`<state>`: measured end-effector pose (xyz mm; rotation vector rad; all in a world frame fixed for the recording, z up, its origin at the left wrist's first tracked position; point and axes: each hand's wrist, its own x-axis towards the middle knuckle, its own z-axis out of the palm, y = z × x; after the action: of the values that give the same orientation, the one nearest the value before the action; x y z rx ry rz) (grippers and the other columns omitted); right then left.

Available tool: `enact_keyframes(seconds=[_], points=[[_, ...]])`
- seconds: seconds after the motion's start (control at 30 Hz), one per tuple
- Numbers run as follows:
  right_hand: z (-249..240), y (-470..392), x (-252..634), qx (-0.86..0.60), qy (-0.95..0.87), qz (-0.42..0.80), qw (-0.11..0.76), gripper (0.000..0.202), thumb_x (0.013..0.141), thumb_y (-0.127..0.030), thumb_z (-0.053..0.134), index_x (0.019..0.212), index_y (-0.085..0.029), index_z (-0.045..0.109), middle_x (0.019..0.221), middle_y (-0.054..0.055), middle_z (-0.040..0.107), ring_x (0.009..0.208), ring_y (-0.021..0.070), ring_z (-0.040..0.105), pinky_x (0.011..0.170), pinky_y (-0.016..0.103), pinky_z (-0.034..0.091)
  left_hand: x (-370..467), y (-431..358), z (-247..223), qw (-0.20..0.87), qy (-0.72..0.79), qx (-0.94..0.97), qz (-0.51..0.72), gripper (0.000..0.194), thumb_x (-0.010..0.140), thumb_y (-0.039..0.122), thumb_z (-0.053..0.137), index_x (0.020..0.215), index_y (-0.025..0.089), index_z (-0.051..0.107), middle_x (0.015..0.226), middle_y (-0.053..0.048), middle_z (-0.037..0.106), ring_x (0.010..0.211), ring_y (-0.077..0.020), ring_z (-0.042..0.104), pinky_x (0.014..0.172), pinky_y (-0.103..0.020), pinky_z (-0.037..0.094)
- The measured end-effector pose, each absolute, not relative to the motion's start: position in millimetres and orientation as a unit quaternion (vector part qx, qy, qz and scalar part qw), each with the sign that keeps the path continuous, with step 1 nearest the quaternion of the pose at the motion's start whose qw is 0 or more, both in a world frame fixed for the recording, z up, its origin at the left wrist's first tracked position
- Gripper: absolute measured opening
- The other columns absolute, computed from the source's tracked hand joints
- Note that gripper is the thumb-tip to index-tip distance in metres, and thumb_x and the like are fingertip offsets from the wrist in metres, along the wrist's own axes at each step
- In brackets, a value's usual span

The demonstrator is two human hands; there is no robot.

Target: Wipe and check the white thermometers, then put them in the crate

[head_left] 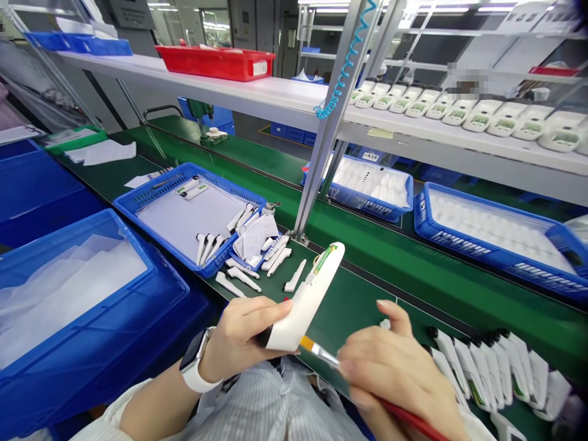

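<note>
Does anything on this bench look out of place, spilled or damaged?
Only mildly: several white parts lie loose at mixed angles beside the white-lined tray, and a single part lies apart, unlike the neat row at right. No spill or damage is obvious, including on the held device.

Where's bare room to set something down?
Green bench, between the held white unit and the row of white housings, beyond the right hand. Also the middle of the blue tray, between the green-board pieces and white pieces near its front. Crowded: the housing row, and bench beside the tray, strewn with loose parts.
</note>
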<state>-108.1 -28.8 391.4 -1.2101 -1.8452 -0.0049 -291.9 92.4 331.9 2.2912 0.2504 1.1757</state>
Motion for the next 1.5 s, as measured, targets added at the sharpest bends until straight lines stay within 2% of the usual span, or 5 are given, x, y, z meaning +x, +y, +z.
enact_keyframes(seconds=[0.77,0.9,1.03,1.13,1.5], points=[[406,-25,-86,-0.497,-0.766,-0.054,0.404,0.013,0.077,-0.010,0.054,0.084,-0.020,0.058,0.065,-0.005,0.064,0.059,0.0111,0.063,0.103,0.044,0.028,-296,88,337,0.282,0.055,0.865,0.411,0.050,0.070,0.035,0.072,0.114,0.018,0.055,0.075,-0.005,0.067,0.063,-0.0133,0.062,0.054,-0.021,0.046],[407,-25,-83,-0.532,-0.708,-0.115,0.450,0.017,0.075,-0.007,0.055,0.084,-0.021,0.058,0.067,-0.004,0.065,0.060,0.0117,0.063,0.105,0.045,0.026,-297,87,334,0.295,0.044,0.867,0.400,0.051,0.070,0.033,0.073,0.114,0.017,0.055,0.075,-0.005,0.066,0.062,-0.0130,0.061,0.054,-0.021,0.046],[409,-26,-80,-0.497,-0.758,-0.052,0.419,0.015,0.075,-0.008,0.053,0.084,-0.020,0.059,0.065,-0.004,0.064,0.058,0.0118,0.062,0.103,0.044,0.028,-298,86,332,0.290,0.046,0.868,0.401,0.052,0.069,0.034,0.073,0.114,0.017,0.055,0.075,-0.005,0.066,0.063,-0.0132,0.061,0.055,-0.022,0.046],[409,-26,-77,-0.538,-0.702,-0.111,0.453,0.018,0.074,-0.006,0.054,0.083,-0.020,0.058,0.068,-0.003,0.065,0.059,0.0118,0.062,0.104,0.045,0.026,-299,85,332,0.295,0.038,0.867,0.400,0.052,0.069,0.033,0.073,0.115,0.017,0.055,0.075,-0.004,0.066,0.063,-0.0124,0.061,0.055,-0.021,0.045],[410,-32,-71,-0.510,-0.746,-0.069,0.423,0.017,0.074,-0.007,0.054,0.085,-0.021,0.058,0.067,-0.004,0.063,0.060,0.0121,0.061,0.104,0.047,0.027,-301,83,335,0.311,0.029,0.864,0.396,0.053,0.069,0.031,0.074,0.117,0.019,0.054,0.074,-0.003,0.066,0.062,-0.0122,0.061,0.055,-0.021,0.045]])
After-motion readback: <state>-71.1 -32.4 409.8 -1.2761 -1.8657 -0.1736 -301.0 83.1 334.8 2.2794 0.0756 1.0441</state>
